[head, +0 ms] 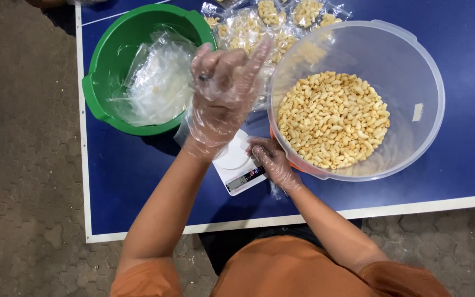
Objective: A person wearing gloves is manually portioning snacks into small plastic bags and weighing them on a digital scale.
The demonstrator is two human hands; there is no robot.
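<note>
My left hand (224, 91), in a loose clear plastic glove, is raised above the white digital scale (237, 168) with its fingers spread and nothing in them. My right hand (273, 162), also gloved, rests on the scale's right edge beside its display. Its fingers are curled together and I see nothing in them. The right hand sits just in front of a large clear plastic bowl (413, 66) part-filled with pale yellow puffed snacks (333, 118). Everything sits on a blue table (138, 181).
A green basin (103, 66) holding a heap of empty clear plastic bags (158, 82) stands at the back left. Several small filled snack packets (259, 25) lie behind the bowl. The table's white-edged front (221, 225) runs near my body, with paved ground to the left.
</note>
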